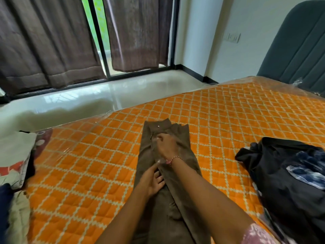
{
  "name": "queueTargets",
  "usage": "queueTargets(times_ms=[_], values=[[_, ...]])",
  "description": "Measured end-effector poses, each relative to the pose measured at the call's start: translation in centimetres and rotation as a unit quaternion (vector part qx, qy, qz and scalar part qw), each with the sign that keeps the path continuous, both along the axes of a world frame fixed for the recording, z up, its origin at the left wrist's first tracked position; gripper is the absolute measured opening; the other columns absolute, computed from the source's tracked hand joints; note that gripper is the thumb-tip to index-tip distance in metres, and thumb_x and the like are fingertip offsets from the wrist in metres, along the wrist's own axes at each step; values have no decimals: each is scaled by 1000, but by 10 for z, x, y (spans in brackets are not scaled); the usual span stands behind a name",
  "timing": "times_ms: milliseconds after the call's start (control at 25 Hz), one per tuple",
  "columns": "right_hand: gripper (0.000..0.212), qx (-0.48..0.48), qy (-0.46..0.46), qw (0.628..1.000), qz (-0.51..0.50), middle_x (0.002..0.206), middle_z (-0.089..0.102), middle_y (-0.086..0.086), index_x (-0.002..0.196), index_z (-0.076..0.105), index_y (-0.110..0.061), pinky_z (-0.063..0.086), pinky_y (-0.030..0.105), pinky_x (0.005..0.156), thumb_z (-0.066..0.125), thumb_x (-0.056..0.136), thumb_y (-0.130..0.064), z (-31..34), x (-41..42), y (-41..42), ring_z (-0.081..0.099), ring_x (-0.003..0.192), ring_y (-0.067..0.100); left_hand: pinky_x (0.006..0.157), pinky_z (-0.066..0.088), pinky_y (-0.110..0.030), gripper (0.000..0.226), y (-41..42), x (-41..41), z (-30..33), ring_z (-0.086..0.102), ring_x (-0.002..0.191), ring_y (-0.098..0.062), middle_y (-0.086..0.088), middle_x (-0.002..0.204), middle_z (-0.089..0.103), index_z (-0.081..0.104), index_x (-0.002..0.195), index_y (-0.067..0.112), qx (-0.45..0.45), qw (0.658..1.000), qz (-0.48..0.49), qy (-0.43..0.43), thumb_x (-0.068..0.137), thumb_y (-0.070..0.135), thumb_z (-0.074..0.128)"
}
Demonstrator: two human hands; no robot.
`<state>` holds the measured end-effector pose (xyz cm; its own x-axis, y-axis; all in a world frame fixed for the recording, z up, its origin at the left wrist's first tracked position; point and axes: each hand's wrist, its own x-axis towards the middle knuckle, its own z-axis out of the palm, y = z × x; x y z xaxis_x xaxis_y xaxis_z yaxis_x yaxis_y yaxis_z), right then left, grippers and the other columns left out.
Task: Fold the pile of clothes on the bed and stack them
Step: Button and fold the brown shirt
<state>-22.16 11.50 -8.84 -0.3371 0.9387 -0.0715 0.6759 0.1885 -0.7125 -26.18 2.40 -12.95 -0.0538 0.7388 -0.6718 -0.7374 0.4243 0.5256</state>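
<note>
Right, head cam, only view we've got. Brown trousers (168, 173) lie lengthwise down the middle of the bed (228, 120), waistband at the far end, legs running back toward the person and out the bottom of frame. They look folded leg over leg, w/ a metal button showing near the waistband.

Right hand (168, 145) is out front, up by the fly area just below the waistband. Fingers curled and bunched down on the cloth, looks like a pinch on the fabric, tho motion blur makes the exact hold hard to read. A pink thread bracelet (173, 159) sits on that wrist.

Left hand (154, 180) sits nearer, fingers straight and spread, lying flat on the trousers approx mid-thigh, pressing the cloth down. Nothing gripped there, just a flat palm. The two forearms come in from the bottom edge, right one crossing above the left hand.

Bed cover is orange w/ a pale diamond grid, under a clear plastic sheet that shines at the edges.

Right of the trousers, well apart, a loose heap of dark clothes (284, 173), black w/ a blue-and-white patterned piece on top. Left edge of the bed, more clothes (15, 155), pale and red bits, partly out of frame.

Behind: glossy pale floor (88, 95), brown curtains (52, 41) over a glass door, grey padded headboard (299, 41) top right.
</note>
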Motion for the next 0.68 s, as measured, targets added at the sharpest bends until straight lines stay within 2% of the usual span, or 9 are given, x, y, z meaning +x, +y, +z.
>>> queueTargets(times_ms=[80,120,160,240,320,400,520,600,680], values=[[29,89,-67,993,-48,123,59,10,118,63,-14,45,40,93,46,95,-21,-22,18,-2,52,117,29,64,50,-28,11,2,3,-11,61,74,-18,-5,83,65,58,103,9,-34,998,1,61,96,8,50],[32,107,-100,987,-67,128,55,9,125,59,-19,42,42,97,47,96,-23,-25,32,-5,47,121,29,61,50,-28,13,4,5,-11,61,70,-16,-4,80,64,57,98,11,-41,995,9,93,95,1,48],[35,101,-115,985,-82,132,51,9,131,54,-20,39,44,100,48,96,-25,-30,48,-8,44,124,29,58,51,-27,16,6,7,-9,61,67,-16,-5,80,63,56,95,11,-44,993,30,103,95,-2,46],[45,65,-80,990,-100,134,48,10,137,46,-19,40,42,98,52,95,-32,-31,85,-31,44,124,30,50,54,-25,15,3,7,-2,63,64,-16,-5,82,63,56,93,11,-38,994,83,65,95,-1,47],[55,65,-41,991,-107,124,54,8,132,49,-19,47,38,88,57,87,-49,-33,116,-83,52,114,28,56,53,-29,7,-11,13,8,63,74,-18,-6,88,64,57,97,11,-28,997,65,29,94,7,53],[62,125,-140,979,-82,106,59,6,119,56,-21,51,38,73,57,74,-63,-42,135,-154,59,96,28,67,53,-33,5,-29,29,9,63,84,-21,-7,95,65,59,95,12,-37,997,-14,72,91,9,58],[71,116,-271,954,-62,97,61,9,120,61,-21,50,37,60,78,56,-47,-51,143,-220,61,83,29,73,52,-34,13,-52,53,11,61,83,-21,-7,94,64,59,86,16,-45,981,-29,186,90,3,58],[71,72,-270,956,-94,106,60,9,131,56,-22,50,37,65,80,65,-32,-42,144,-230,61,91,28,68,49,-33,14,-60,53,18,57,76,-18,-7,89,61,58,83,14,-49,975,38,214,92,2,56],[64,86,-225,966,-89,100,64,6,128,59,-21,51,32,60,79,68,-20,-24,144,-239,65,83,24,71,48,-33,4,-70,44,30,58,86,-21,-8,97,61,60,92,11,-54,983,75,159,93,15,58]])
